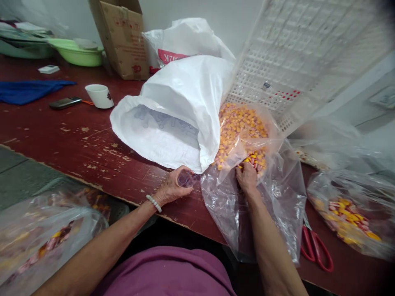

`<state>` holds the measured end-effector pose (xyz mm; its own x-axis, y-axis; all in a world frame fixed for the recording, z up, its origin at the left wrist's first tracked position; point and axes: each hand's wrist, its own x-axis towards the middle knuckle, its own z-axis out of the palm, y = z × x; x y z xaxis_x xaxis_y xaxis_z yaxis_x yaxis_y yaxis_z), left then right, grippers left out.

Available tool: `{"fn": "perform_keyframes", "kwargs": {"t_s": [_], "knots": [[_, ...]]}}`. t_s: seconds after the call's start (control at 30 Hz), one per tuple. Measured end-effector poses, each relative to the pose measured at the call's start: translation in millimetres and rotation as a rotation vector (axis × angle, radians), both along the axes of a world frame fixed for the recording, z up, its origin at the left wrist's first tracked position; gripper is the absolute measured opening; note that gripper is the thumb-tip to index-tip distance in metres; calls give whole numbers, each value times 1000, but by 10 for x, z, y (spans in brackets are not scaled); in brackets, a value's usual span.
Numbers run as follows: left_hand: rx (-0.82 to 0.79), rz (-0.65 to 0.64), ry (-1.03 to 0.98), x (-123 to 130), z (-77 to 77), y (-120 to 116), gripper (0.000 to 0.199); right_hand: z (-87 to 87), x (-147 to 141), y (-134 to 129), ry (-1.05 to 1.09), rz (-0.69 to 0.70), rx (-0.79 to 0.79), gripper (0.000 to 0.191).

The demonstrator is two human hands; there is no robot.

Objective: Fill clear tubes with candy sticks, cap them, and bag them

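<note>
- In our left hand [176, 186] we hold some clear purplish pieces [186, 178], the fingers and thumb curled round them in a half-open ring, above the desk [101, 154] near its front edge.
- Our right hand [247, 176] is at the opening of the clear bag [226, 205], its fingers bent down among small yellow-and-pink pieces [242, 123]; we cannot tell how far they are closed or whether they grip any.
- Those small pieces lie heaped in the clear bag, just beside the white sack [185, 88].
- We see the white sack lying on the desk, its mouth open towards us and more clear pieces visible inside.
- Behind the heap we have a white perforated crate [277, 61], tilted up.
- To the right of our right forearm are the red-handled scissors [314, 246] and, farther right, another bag [352, 213] of similar small pieces.
- Farther left on the desk we see a white cup [99, 96] beside a phone [65, 102].
</note>
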<state>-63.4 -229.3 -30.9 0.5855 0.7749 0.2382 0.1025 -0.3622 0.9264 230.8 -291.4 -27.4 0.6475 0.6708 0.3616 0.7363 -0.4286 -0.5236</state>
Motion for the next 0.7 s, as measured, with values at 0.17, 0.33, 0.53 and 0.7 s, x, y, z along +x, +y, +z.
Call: {"fn": "perform_keyframes", "kwargs": {"t_s": [0.17, 0.33, 0.53, 0.7], "knots": [[30, -5, 22, 3, -18, -8, 39, 264, -484, -333, 57, 112, 194, 29], [40, -60, 87, 23, -11, -40, 38, 504, -1224, -511, 115, 591, 201, 18], [170, -72, 199, 34, 53, -47, 36, 464, -1337, -402, 49, 682, 100, 15], [94, -116, 152, 28, 49, -45, 35, 532, -1364, -418, 17, 699, 86, 13]]}}
